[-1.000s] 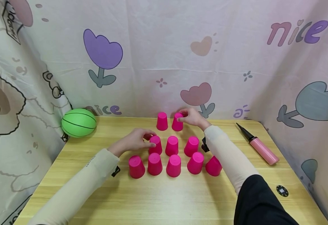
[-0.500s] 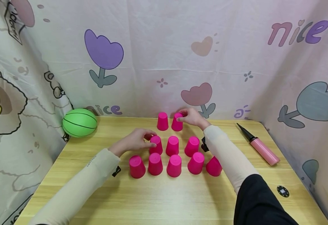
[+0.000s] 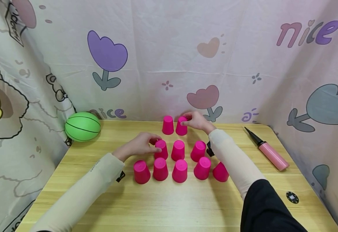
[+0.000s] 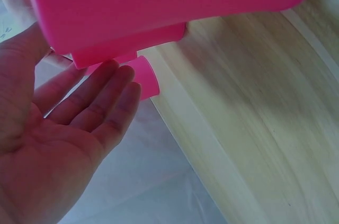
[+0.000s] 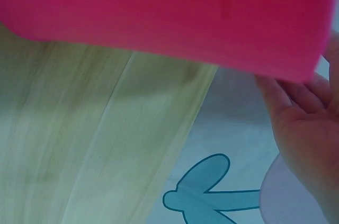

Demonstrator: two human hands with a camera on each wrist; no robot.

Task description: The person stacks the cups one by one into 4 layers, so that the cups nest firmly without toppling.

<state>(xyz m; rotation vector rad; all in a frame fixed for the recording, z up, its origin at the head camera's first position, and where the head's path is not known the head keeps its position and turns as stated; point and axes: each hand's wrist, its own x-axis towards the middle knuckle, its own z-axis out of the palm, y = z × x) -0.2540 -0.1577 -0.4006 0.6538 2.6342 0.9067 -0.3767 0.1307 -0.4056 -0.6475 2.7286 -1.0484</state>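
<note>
Pink cups stand upside down in three rows on the wooden table. In the back row, my right hand (image 3: pixel 198 121) pinches the right cup (image 3: pixel 182 127) near its top; a narrow gap separates it from the left cup (image 3: pixel 167 125). My left hand (image 3: pixel 138 145) holds the left cup (image 3: pixel 161 150) of the middle row between thumb and fingers. Beside that cup stand a middle cup (image 3: pixel 178 150) and a right cup (image 3: pixel 198 151). In the left wrist view, the fingers (image 4: pixel 108 97) reach behind pink cups. A near cup (image 5: pixel 175 17) hides part of the right hand in the right wrist view.
Several cups form the front row, including a centre cup (image 3: pixel 180 171); my right sleeve partly covers the rightmost cup (image 3: pixel 221 172). A green ball (image 3: pixel 83 126) sits at the back left. A pink hand pump (image 3: pixel 269 153) and a black chip (image 3: pixel 292 197) lie at the right.
The right hand has slid its back-row cup slightly left, towards the other back cup. The left hand keeps its place at the middle-row cup.
</note>
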